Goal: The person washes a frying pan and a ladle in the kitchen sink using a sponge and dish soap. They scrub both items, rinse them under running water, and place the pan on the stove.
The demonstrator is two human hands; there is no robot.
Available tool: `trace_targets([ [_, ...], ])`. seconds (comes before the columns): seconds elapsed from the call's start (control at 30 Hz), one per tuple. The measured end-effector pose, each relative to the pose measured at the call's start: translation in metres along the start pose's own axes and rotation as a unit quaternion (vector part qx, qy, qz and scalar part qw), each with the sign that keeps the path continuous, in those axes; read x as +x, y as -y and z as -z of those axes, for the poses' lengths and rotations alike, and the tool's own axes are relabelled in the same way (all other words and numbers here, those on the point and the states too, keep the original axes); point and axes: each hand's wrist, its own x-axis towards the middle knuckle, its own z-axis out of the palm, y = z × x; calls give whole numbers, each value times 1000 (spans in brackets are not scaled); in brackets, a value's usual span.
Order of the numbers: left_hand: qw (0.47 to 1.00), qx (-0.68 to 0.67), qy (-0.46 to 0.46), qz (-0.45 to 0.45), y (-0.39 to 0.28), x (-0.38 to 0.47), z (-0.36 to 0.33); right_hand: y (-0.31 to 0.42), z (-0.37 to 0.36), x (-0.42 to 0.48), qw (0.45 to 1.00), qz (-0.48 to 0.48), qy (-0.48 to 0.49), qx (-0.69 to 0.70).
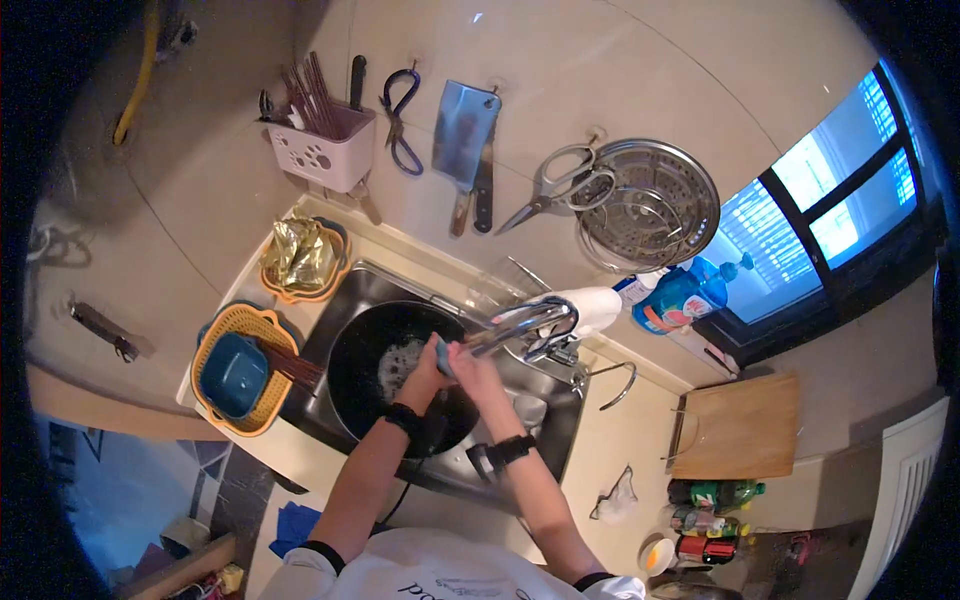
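Note:
A dark wok [352, 382] sits tilted in the stainless steel sink [559, 420], with foamy water [397, 367] inside. Above the wok, my left hand [426, 377] and my right hand [474, 373] meet around a small blue-grey sponge or cloth [444, 357]. Both hands grip it, and my fingers partly cover it. The chrome faucet [517, 330] reaches over the sink close to my right hand; whether water runs from it is hard to tell.
Left of the sink stand a yellow basket [281, 409] with a blue bowl [235, 375] and chopsticks, and a smaller basket [281, 289]. A cleaver [465, 135], scissors [559, 184] and steamer racks [652, 202] hang behind. Rightward are a soap bottle [679, 296] and a cutting board [739, 427].

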Motion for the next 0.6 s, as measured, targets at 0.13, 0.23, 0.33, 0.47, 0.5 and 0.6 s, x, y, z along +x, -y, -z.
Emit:
trace_targets([
  [0.13,994,67,-49,-74,0,-2,-22,24,-1,-53,991,-59,-119,31],
  [0.23,957,-222,-56,175,0,13,-35,23,27,-90,984,-76,-156,44],
  [0.33,965,-194,51,168,18,32,-11,14,64,-120,982,-86,-143,88],
  [0.47,966,-172,139,133,29,43,18,6,98,-152,981,-113,-136,83],
  [0.5,964,-172,155,132,34,45,20,7,106,-159,980,-114,-134,95],
  [0.6,953,-201,164,154,39,53,23,8,124,-180,979,-106,-136,109],
])
